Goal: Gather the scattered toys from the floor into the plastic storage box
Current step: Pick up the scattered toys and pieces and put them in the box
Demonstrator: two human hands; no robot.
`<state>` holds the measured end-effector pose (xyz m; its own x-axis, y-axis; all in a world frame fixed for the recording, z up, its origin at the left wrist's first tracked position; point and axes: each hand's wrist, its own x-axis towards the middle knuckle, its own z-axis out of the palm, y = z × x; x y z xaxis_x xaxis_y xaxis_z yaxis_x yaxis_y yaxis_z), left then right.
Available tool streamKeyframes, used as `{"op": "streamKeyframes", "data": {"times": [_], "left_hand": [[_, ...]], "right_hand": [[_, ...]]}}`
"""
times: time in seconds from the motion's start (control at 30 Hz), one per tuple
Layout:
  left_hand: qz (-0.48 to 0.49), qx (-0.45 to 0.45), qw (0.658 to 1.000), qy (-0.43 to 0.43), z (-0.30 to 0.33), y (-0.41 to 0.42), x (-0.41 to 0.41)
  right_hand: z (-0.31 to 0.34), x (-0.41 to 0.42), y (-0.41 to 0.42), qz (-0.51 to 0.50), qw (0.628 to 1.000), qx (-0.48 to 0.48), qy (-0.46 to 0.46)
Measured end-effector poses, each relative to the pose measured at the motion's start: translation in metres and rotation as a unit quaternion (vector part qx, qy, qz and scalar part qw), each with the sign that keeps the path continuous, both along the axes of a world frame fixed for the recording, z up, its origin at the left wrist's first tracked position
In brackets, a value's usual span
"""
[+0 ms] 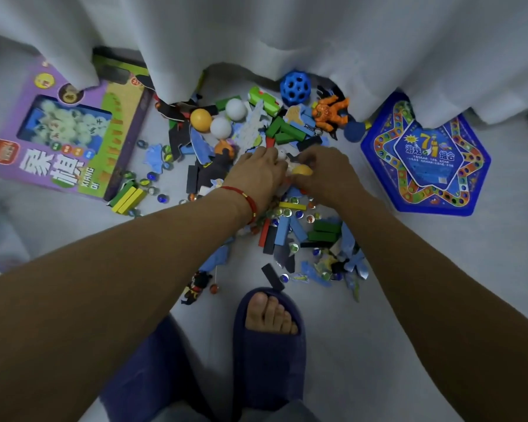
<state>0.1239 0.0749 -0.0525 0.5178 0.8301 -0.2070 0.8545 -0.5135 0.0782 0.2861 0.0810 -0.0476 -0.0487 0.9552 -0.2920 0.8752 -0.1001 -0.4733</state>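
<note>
Reaching into the middle of the toy pile, I had both hands down on it at once. My left hand lay palm-down with fingers curled into the heap around a small white piece; whether they were truly closed on it I could not tell. My right hand had fingers curled over a yellow ball, thumb side touching it, a grip I judged loose.

The storage box was nowhere in view, so any carry would start blind.

Risks as I judged them:
- Marbles lay loose all round the pile; a sweep of either wrist could send them rolling under the curtain.
- The yellow ball could pop out of a half-closed grip, same as the orange ball and white balls just beyond, which would roll at a nudge.
- My slippered foot stood just beside a black block and a marble; a step forward could mean slipping or crushing pieces.
- Grabbing too much with both hands could spill blocks on lifting.
</note>
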Motion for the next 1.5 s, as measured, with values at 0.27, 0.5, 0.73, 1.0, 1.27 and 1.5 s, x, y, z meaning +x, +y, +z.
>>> {"op": "streamKeyframes", "data": {"times": [0.27,0.5,0.73,1.0,1.27,1.5], "left_hand": [[0.042,0.025,0.995,-0.085,0.053,-0.023,-0.009],[0.339,-0.168,0.736,-0.561,0.150,-0.101,-0.073],[0.485,-0.198,0.437,-0.731,0.251,-0.201,-0.176],[0.649,-0.041,0.391,-0.651,0.289,-0.332,-0.299],[0.708,-0.044,0.367,-0.602,0.279,-0.368,-0.338],[0.652,-0.052,0.468,-0.594,0.264,-0.318,-0.274]], "right_hand": [[0.052,-0.015,-0.024,-0.269,0.921,-0.043,0.278],[0.173,-0.040,-0.059,-0.326,0.751,-0.226,0.528],[0.315,-0.136,-0.096,-0.029,0.888,-0.305,0.342],[0.350,-0.310,-0.190,0.158,0.879,-0.357,0.275],[0.330,-0.352,-0.213,0.168,0.893,-0.351,0.226],[0.330,-0.223,-0.133,0.196,0.945,-0.251,0.070]]}}
